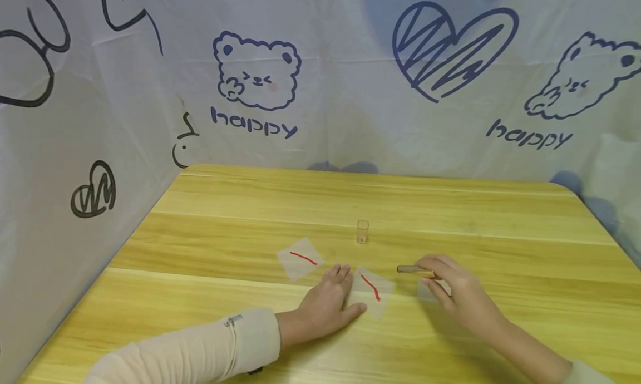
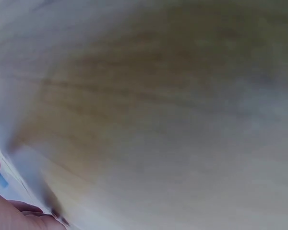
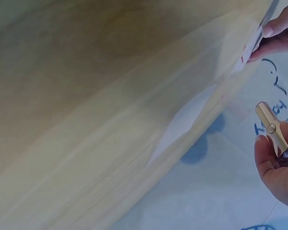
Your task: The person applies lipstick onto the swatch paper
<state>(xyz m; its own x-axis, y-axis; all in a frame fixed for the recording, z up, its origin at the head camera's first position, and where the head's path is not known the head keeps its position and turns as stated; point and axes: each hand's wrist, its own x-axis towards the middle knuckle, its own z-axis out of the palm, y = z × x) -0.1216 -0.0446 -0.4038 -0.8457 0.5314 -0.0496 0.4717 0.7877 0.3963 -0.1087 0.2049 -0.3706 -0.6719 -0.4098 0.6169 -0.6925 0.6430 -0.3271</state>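
Two hands are at work above the middle of the surface (image 1: 225, 225), their forearms coming in from the near side. The left hand (image 1: 325, 309) lies palm down, its fingers stretched towards the far edge and its thumb angled out towards the right edge; it grasps nothing. Thumb and forefinger reach a paper square (image 1: 368, 309) at that hand's right side, the thumb resting over its nearer part. A red stroke (image 1: 370, 288) slants across this paper.

The right hand (image 1: 460, 288) is raised, with the wrist bent and the back of the hand uppermost. Its thumb and fingers pinch a slim gold-coloured tool (image 1: 409, 268), whose end points towards the left edge of the surface. In the right wrist view a small round stud shows on the tool's side. Below that hand lies a blank-looking sheet (image 1: 427, 291), partly hidden by the fingers.

Beyond the left hand, towards the left edge, another paper (image 1: 299, 269) carries a red line (image 1: 303, 257). A small clear container (image 1: 363, 232) stands upright farther towards the far edge, with a reddish spot low inside. Past that edge hangs pale cloth (image 1: 345, 111) printed with hearts, bears and the word "happy". The left wrist view is mostly blurred.
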